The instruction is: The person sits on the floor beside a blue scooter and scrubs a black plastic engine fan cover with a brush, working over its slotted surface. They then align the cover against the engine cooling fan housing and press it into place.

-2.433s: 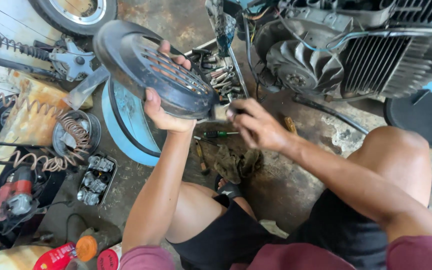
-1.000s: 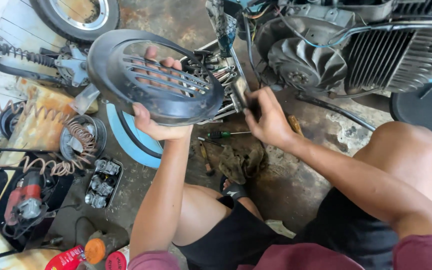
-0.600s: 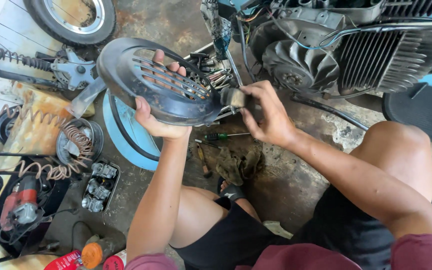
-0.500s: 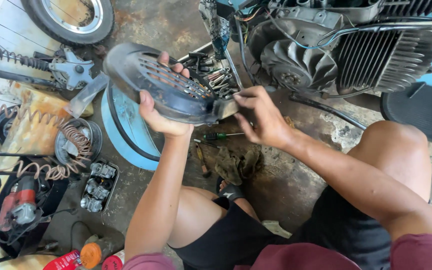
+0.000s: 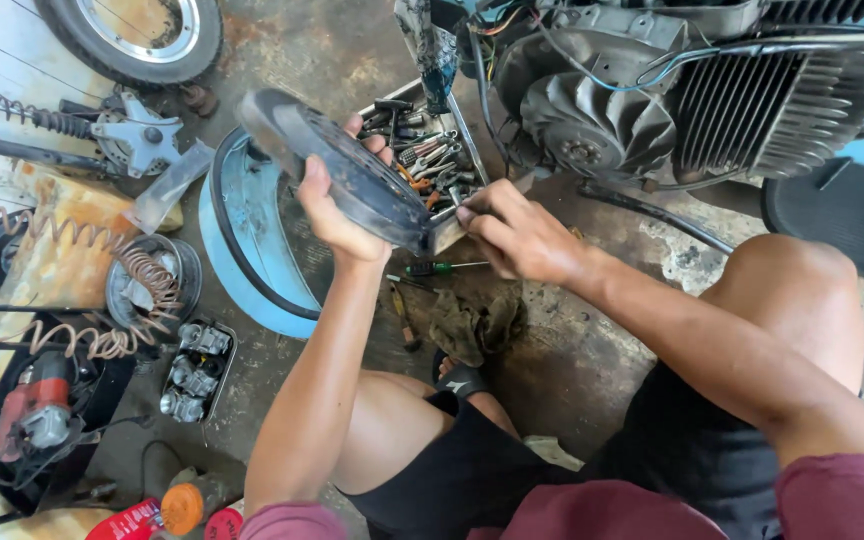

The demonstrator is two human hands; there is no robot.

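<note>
A: Where is the cover [image 5: 352,180] sitting now?

B: It's hanging edge-on just left of the fan [image 5: 597,125], its long axis slanting down toward the right hand [image 5: 522,235]. The left hand [image 5: 337,215] is clamping its rim from below, thumb over the top.

A: And the right grip?

B: The fingers are pinching together at the cover's lower end, beside a pale tab (too small to tell what they're holding). The tool tray [image 5: 422,160] is lying behind the cover.
</note>
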